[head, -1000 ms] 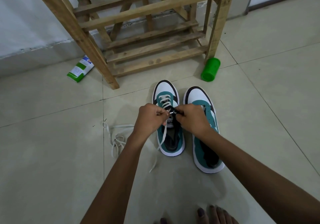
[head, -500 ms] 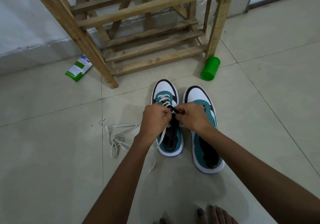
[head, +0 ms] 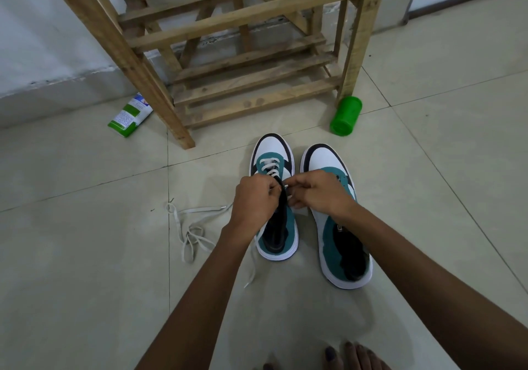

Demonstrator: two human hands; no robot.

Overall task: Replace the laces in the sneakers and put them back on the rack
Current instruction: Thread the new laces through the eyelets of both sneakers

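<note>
Both your forearms are bare right up to the frame edge, with no sleeves, and your left hand point(head: 255, 198) and right hand point(head: 320, 191) carry nothing on wrist or fingers. Just below your forearms, your bare toes point(head: 347, 357) wear dark nail polish.

Sneaker pair, loose lace, rack on floor.
Teal-white sneakers point(head: 337, 218) upright, toes toward 12 o'clock; left one half-laced. White loose lace point(head: 190, 228) tangled at 9 o'clock. Wooden rack point(head: 245, 64) at 12 o'clock.
</note>
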